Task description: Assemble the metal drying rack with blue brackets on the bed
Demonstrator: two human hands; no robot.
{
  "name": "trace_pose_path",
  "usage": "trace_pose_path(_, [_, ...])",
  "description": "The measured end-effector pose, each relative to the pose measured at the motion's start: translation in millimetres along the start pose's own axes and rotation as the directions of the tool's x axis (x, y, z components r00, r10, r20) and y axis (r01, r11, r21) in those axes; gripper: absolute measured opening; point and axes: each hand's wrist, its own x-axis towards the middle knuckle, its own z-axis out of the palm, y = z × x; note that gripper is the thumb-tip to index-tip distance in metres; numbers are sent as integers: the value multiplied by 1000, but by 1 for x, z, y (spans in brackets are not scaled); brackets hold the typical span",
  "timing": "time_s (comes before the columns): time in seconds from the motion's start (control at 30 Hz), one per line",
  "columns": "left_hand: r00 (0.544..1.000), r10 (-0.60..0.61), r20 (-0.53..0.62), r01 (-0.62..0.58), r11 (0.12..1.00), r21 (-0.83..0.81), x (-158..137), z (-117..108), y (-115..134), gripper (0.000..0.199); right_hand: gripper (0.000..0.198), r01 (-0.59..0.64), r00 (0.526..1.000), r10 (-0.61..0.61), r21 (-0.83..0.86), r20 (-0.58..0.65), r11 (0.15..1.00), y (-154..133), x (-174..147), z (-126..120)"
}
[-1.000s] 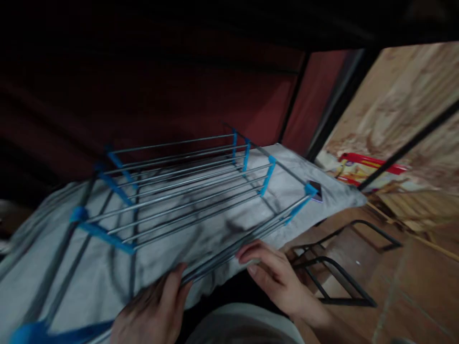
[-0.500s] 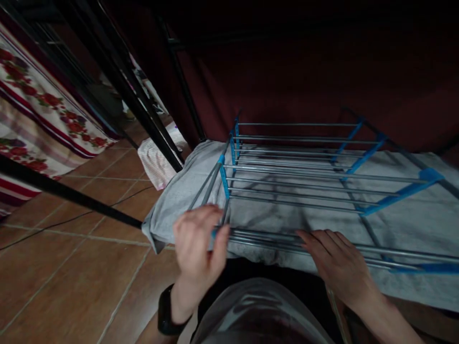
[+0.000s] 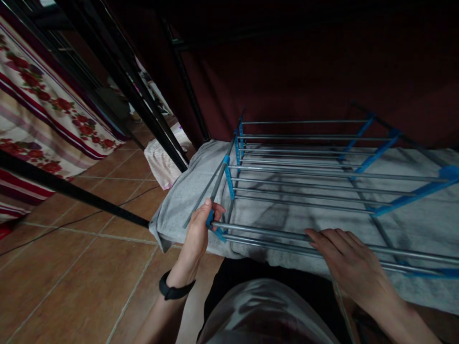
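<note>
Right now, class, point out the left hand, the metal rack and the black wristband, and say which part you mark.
Left hand (image 3: 197, 233): head view, middle of the hand.
Metal rack (image 3: 308, 171): head view, one of its long rods.
Black wristband (image 3: 175, 293): head view, front of the band.

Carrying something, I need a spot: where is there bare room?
Bare: brown tiled floor between thin black cable and left hand; light-grey cloth left of the grey metal, blue-jointed rack. Crowded: rightward, where rack rods and right hand overlie cloth.
</note>
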Motion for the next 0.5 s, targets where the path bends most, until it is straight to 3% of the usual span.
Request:
trace_pose_path(0.17, [998, 3, -61, -6, 999, -48, 1, 3, -2, 51, 26, -13, 1000, 13, 15, -15, 1000, 3, 3, 2])
trace_pose_path(0.5, [997, -16, -71, 10, 996, -89, -2, 12, 5, 47, 25, -19, 999, 20, 11, -31, 1000, 1, 1, 1])
